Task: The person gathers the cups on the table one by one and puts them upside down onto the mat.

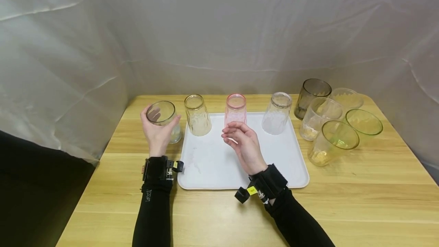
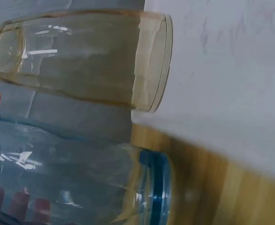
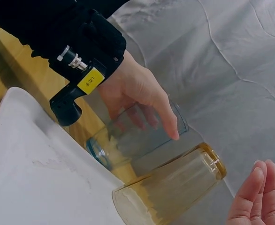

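At the left edge of the tray, my left hand (image 1: 156, 136) grips a pale blue clear glass (image 2: 76, 164) that is upright, mouth up. Its thumb lies on the near right side and the fingers wrap the far left side. The thick blue base (image 2: 158, 187) is close over the wood beside the tray. My right hand (image 1: 247, 144) is over the white tray (image 1: 205, 165), fingers loosely bent, holding nothing. Upside down on the tray's back part stand an amber glass (image 1: 199, 121), a pink glass (image 1: 236, 114) behind the right fingertips, and a clear glass (image 1: 275, 116).
Right of the tray, several upright glasses cluster on the wooden table (image 1: 370, 201): a smoky grey glass (image 1: 305, 100), clear ones such as this glass (image 1: 317, 119), and green-rimmed ones such as this glass (image 1: 330, 146). A grey cloth (image 1: 240, 37) hangs behind the table.
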A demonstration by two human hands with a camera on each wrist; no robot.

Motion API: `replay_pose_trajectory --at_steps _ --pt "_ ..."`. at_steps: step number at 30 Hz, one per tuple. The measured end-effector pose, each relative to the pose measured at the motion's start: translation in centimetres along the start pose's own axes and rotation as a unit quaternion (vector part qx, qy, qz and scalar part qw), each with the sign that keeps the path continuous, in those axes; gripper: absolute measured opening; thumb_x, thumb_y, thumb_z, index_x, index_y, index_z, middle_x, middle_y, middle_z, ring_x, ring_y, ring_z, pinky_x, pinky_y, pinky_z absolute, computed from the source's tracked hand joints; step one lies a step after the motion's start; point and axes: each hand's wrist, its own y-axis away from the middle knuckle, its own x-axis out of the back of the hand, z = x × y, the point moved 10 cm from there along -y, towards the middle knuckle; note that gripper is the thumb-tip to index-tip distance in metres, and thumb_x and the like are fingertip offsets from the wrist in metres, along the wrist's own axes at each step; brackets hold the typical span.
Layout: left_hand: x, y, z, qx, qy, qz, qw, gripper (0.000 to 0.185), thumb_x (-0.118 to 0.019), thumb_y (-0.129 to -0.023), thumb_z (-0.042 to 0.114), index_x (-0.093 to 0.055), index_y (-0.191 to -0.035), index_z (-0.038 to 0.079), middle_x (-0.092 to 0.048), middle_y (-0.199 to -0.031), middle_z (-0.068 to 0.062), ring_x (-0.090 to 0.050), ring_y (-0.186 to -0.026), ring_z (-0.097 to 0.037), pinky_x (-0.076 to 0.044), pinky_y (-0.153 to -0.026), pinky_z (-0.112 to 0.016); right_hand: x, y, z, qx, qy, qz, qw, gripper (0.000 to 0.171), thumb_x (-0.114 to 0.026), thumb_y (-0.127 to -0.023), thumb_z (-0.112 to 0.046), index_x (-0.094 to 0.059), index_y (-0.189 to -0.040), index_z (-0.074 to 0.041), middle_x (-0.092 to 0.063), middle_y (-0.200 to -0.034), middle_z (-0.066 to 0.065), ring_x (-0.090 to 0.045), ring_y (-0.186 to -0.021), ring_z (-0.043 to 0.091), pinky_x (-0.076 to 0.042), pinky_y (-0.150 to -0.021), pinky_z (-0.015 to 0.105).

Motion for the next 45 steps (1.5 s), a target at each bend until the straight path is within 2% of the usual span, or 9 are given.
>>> replay_pose_trajectory --at_steps 6,14,19,25,28,32,36,39,45 --pt "0.5 0.5 1.3 -0.018 -0.065 -0.032 0.9972 0.092 -0.09 -0.072 0.013 -0.037 -0.147 0.017 -0.055 -0.138 -0.008 -0.051 -0.125 -0.019 -0.043 -0.109 -0.037 0.1 -0.1 -0.2 0.004 0.0 -0.004 1.0 0.02 -0.045 -0.097 0.003 -0.058 -0.105 -0.009 -0.068 -0.09 -0.002 -0.067 -0.085 0.011 -0.056 -0.08 0.021" --pt "0.7 1.2 4.6 -0.066 -0.129 -0.078 0.9864 0.089 -0.091 -0.073 0.018 -0.039 -0.145 0.012 -0.059 -0.136 -0.011 -0.057 -0.124 -0.023 -0.046 -0.11 -0.044 0.5 -0.2 -0.7 0.013 -0.004 0.001 1.0 0.019 -0.046 -0.096 0.003 -0.059 -0.102 -0.01 -0.069 -0.088 -0.002 -0.067 -0.083 0.011 -0.056 -0.079 0.022" --pt "0.4 2.2 6.5 -0.066 -0.15 -0.112 0.9801 0.089 -0.09 -0.074 0.02 -0.039 -0.146 0.014 -0.061 -0.136 -0.008 -0.058 -0.122 -0.019 -0.05 -0.105 -0.039 0.6 -0.1 -1.1 0.02 0.008 -0.001 1.0 0.018 -0.047 -0.097 0.002 -0.059 -0.103 -0.01 -0.069 -0.089 -0.002 -0.067 -0.084 0.011 -0.056 -0.08 0.022" --pt "-0.4 3.7 8.5 -0.068 -0.135 -0.172 0.9735 0.088 -0.091 -0.074 0.022 -0.04 -0.146 0.016 -0.063 -0.135 -0.006 -0.061 -0.123 -0.02 -0.053 -0.096 -0.021 1.1 0.1 -1.5 0.035 0.037 -0.016 0.999 0.017 -0.046 -0.098 0.002 -0.058 -0.107 -0.007 -0.069 -0.091 -0.002 -0.068 -0.086 0.011 -0.058 -0.081 0.022" --pt "-1.3 4.5 9.1 -0.068 -0.107 -0.21 0.9695 0.085 -0.09 -0.075 0.017 -0.041 -0.145 0.015 -0.063 -0.136 -0.009 -0.061 -0.126 -0.023 -0.053 -0.096 -0.019 1.3 0.2 -1.7 0.047 0.068 -0.039 0.996 0.02 -0.045 -0.097 0.003 -0.056 -0.112 -0.004 -0.069 -0.095 -0.002 -0.068 -0.089 0.01 -0.058 -0.083 0.022" --pt "-3.0 5.5 9.4 -0.065 -0.068 -0.258 0.9616 0.084 -0.088 -0.075 0.008 -0.041 -0.145 0.014 -0.062 -0.138 -0.011 -0.06 -0.127 -0.023 -0.053 -0.098 -0.021 1.3 0.4 -2.0 0.069 0.13 -0.076 0.986 0.027 -0.048 -0.095 0.005 -0.051 -0.122 0.006 -0.066 -0.104 0.002 -0.067 -0.095 0.009 -0.058 -0.088 0.021" --pt "-4.9 6.4 9.8 -0.072 -0.027 -0.292 0.9534 0.085 -0.086 -0.073 0.0 -0.042 -0.144 0.011 -0.062 -0.137 -0.014 -0.061 -0.125 -0.024 -0.055 -0.1 -0.028 0.7 1.0 -2.3 0.095 0.2 -0.12 0.968 0.042 -0.054 -0.092 0.009 -0.044 -0.132 0.014 -0.061 -0.12 0.024 -0.065 -0.106 0.011 -0.056 -0.094 0.021" --pt "-6.2 7.1 9.9 -0.078 -0.006 -0.311 0.9473 0.084 -0.086 -0.072 -0.003 -0.043 -0.143 0.012 -0.062 -0.137 -0.016 -0.061 -0.126 -0.025 -0.054 -0.102 -0.029 0.1 1.4 -2.3 0.108 0.245 -0.152 0.951 0.052 -0.06 -0.09 0.01 -0.041 -0.138 0.013 -0.053 -0.131 0.035 -0.061 -0.117 0.021 -0.055 -0.101 0.026" --pt "-8.8 8.6 9.9 -0.085 0.012 -0.345 0.9348 0.082 -0.084 -0.074 -0.004 -0.043 -0.144 0.012 -0.061 -0.138 -0.015 -0.059 -0.13 -0.026 -0.051 -0.107 -0.031 -0.6 1.7 -1.5 0.112 0.303 -0.19 0.927 0.067 -0.071 -0.085 0.007 -0.039 -0.144 0.005 -0.052 -0.138 0.027 -0.052 -0.129 0.04 -0.048 -0.111 0.047"
